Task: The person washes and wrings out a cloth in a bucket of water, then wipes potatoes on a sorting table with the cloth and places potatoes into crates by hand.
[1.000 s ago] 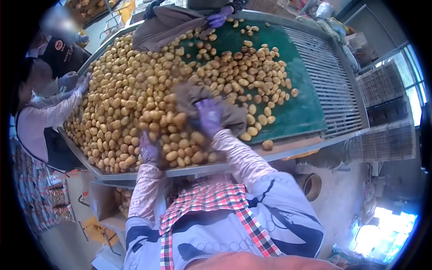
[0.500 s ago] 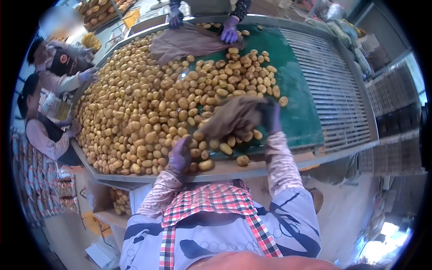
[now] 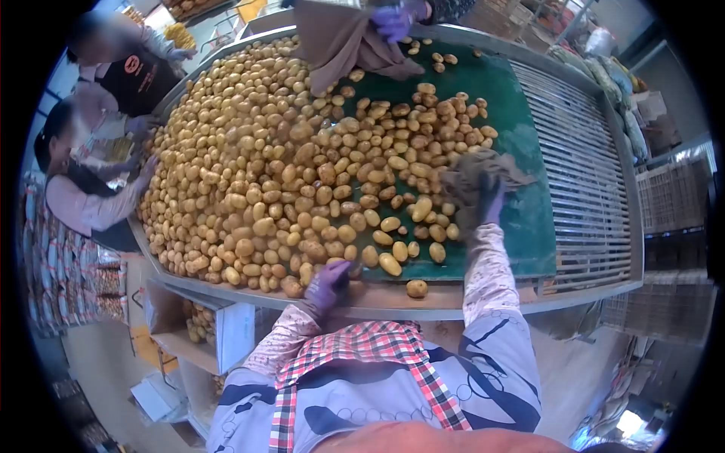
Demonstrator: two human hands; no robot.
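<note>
My right hand (image 3: 490,201), in a purple and dark glove, grips a bunched brown cloth (image 3: 483,171) over the green table surface (image 3: 521,234), at the right edge of the potatoes (image 3: 302,181). By the near rim my left hand (image 3: 329,287), also gloved, has its fingers curled; what they hold, if anything, is hidden. Several potatoes lie just beyond it. A single potato (image 3: 416,288) sits on the near ledge to its right. Across the table, another person's purple-gloved hand (image 3: 396,21) holds a larger brown cloth (image 3: 340,45).
Two people stand at the left end, one person's gloved hand (image 3: 143,124) near the potatoes. A slatted rack section (image 3: 578,166) forms the table's right part, with a raised metal rim (image 3: 393,312) in front. Below on the left is an open cardboard box (image 3: 234,332) with potatoes.
My right hand has moved the cloth right and away from me, off the nearer potatoes. My left hand has shifted slightly right and nearer me. The person opposite has lifted their cloth.
</note>
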